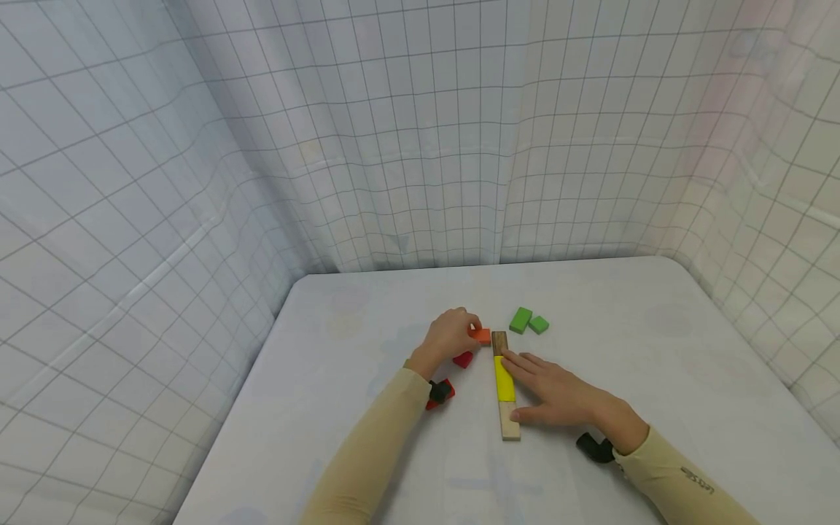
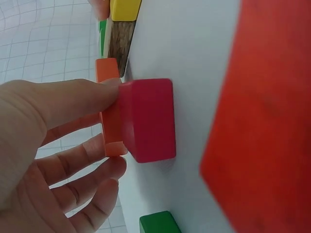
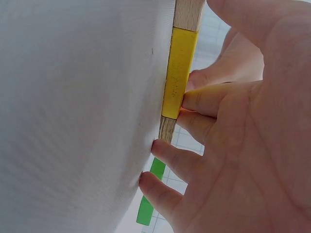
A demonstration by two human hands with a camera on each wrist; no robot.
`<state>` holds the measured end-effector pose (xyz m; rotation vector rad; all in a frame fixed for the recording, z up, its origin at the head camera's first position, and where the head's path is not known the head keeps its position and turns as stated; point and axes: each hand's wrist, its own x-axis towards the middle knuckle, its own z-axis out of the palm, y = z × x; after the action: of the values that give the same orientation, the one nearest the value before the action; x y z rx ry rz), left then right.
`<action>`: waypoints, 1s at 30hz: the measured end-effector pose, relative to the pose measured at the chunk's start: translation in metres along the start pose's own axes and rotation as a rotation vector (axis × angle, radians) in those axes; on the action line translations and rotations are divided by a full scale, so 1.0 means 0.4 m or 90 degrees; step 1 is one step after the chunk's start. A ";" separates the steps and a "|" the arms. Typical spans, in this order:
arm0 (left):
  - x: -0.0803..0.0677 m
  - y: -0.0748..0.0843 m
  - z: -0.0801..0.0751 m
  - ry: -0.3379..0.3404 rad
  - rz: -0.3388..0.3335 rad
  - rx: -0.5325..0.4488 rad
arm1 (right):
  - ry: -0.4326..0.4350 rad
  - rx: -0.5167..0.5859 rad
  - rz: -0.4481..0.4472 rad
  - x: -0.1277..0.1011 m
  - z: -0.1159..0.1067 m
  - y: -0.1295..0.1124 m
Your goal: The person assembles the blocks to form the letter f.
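Two hands work here: your left hand (image 1: 451, 334) pinches the small orange wooden block (image 1: 481, 335) just left of the long yellow-banded wooden strip's (image 1: 504, 385) far end, which your flat, straight-fingered right hand (image 1: 558, 394) steadies.

You wear close-fitting, long beige sleeves on both arms, each ending at the wrist and leaving your left hand (image 1: 451, 334) and right hand (image 1: 558, 394) bare. The right sleeve (image 1: 682, 481) carries a small line of dark lettering along the forearm, too small to read. A black device is strapped at each wrist: the one on the left sleeve (image 1: 380, 437) sits by a red part, the right one is a rounded black lump.
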<state>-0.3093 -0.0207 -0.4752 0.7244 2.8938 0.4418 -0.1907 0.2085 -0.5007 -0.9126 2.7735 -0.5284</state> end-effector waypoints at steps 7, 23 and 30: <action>0.014 -0.008 0.014 -0.003 0.014 0.012 | 0.004 -0.004 -0.012 0.001 0.005 0.002; 0.007 0.004 0.002 -0.010 0.009 -0.003 | 0.002 -0.020 -0.007 0.001 0.004 0.005; 0.013 0.002 0.009 -0.015 0.010 0.000 | 0.001 -0.012 -0.006 -0.001 0.001 0.001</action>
<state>-0.3128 -0.0164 -0.4786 0.7474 2.8680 0.4306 -0.1902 0.2089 -0.5012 -0.9311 2.7816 -0.5060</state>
